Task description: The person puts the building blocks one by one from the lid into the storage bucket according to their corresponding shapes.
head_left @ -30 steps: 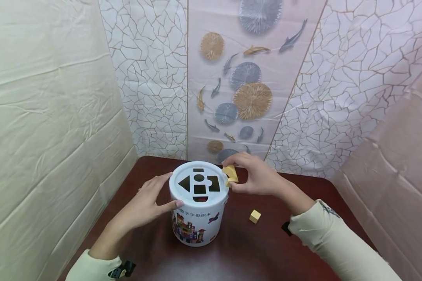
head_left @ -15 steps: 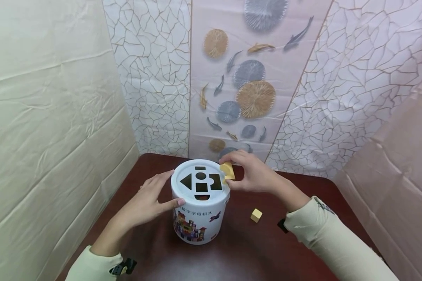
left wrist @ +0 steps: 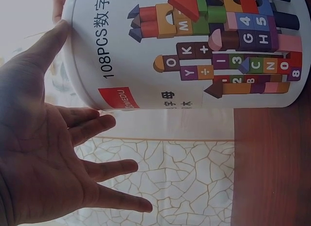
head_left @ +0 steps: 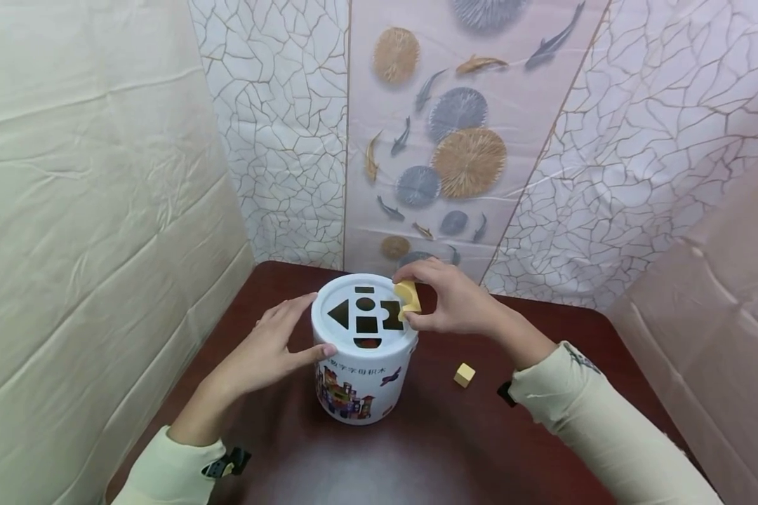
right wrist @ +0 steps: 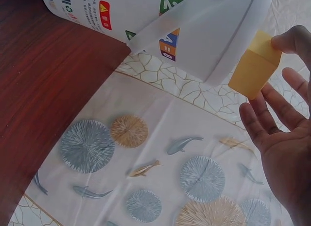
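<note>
A white lidded bucket (head_left: 360, 379) printed with colourful blocks stands upright on the table. Its lid (head_left: 339, 289) has several shaped holes, one of them notched. My left hand (head_left: 271, 351) rests on the bucket's left rim, thumb at the front and fingers toward the back; in the left wrist view several fingers are spread straight. Between thumb and fingertips, my right hand (head_left: 457, 301) pinches a yellow arch block (head_left: 410, 297) over the lid's right edge, close to the notched hole. The right wrist view shows the block's (right wrist: 255, 65) flat side beside the rim.
A small yellow cube (head_left: 464, 374) lies on the dark red table (head_left: 429, 449), right of the bucket. The bucket's white handle (right wrist: 165, 26) hangs along its side. Cloth walls surround the table at the left, back and right.
My right hand has shifted the arch block slightly left, closer to the notched hole. The left hand keeps its place on the rim. The head view has tilted a little.
</note>
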### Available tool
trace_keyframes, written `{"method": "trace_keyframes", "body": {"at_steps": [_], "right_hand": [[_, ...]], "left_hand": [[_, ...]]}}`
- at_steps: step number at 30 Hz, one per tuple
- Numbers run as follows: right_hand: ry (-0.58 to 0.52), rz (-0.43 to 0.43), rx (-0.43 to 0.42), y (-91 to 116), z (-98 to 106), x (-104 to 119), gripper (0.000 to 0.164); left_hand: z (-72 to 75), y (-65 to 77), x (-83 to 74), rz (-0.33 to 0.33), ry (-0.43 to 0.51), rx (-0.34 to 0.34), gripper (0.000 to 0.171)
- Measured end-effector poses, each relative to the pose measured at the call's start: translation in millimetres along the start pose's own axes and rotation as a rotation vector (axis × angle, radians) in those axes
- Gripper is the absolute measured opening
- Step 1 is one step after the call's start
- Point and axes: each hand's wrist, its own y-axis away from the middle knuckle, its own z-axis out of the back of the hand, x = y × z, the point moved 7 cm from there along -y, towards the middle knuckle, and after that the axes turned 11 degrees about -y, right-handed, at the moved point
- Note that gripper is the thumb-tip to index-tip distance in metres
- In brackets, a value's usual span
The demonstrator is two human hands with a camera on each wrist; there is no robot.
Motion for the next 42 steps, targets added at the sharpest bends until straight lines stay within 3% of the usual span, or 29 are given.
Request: {"method": "trace_keyframes", "body": {"at_steps": [9, 20, 42], "right_hand": [[-0.019, 0.006, 0.035, -8.9, -8.7, 7.9, 0.052], [-0.048, -0.025, 0.065, -7.9, -22.2, 6.1, 0.053], [-0.046, -0.059, 0.083, -10.5, -23.7, 3.0, 0.055]], "left_hand": [[-3.0, 5.7, 3.7, 0.026, 0.010, 0.004, 0.109], [-8.9, 12.1, 6.2, 0.006, 0.041, -0.007, 0.106], [-3.0, 6.4, -0.7, 0.011, 0.058, -0.012, 0.108]]}}
